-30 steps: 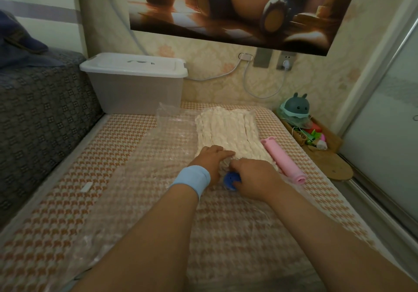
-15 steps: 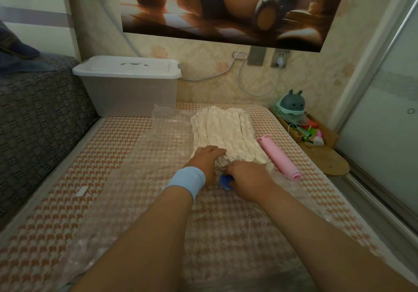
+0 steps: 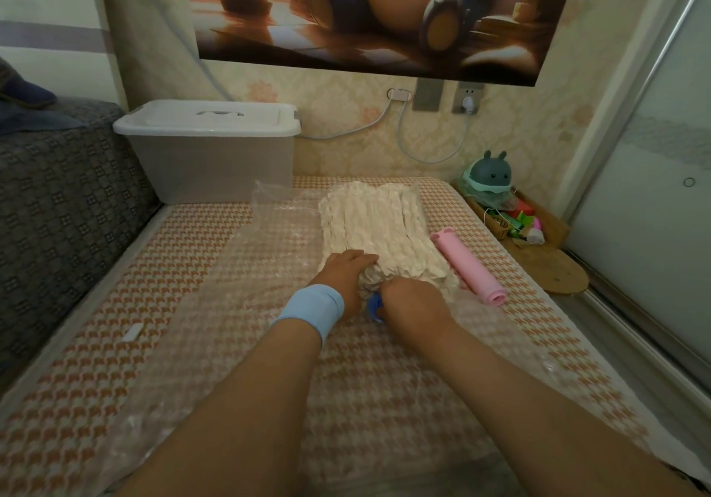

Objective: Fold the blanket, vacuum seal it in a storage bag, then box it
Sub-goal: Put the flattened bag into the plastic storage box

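A cream blanket (image 3: 381, 223), squeezed into tight wrinkles, lies inside a clear vacuum bag (image 3: 246, 285) spread over the checked mattress. My left hand (image 3: 342, 271), with a light blue wristband, presses on the blanket's near end. My right hand (image 3: 413, 300) curls over the bag's blue valve cap (image 3: 373, 304), which peeks out between the two hands. A pink hand pump (image 3: 467, 265) lies along the blanket's right side. The lidded translucent storage box (image 3: 215, 154) stands at the back left against the wall.
A small white clip (image 3: 132, 332) lies on the mattress at left. A grey patterned sofa back (image 3: 57, 204) borders the left side. A wooden tray (image 3: 554, 265) with a toy (image 3: 490, 177) and a glass door (image 3: 654, 227) are on the right.
Both hands stay at the blanket's near end and the blue valve. Only the view has shifted a little.
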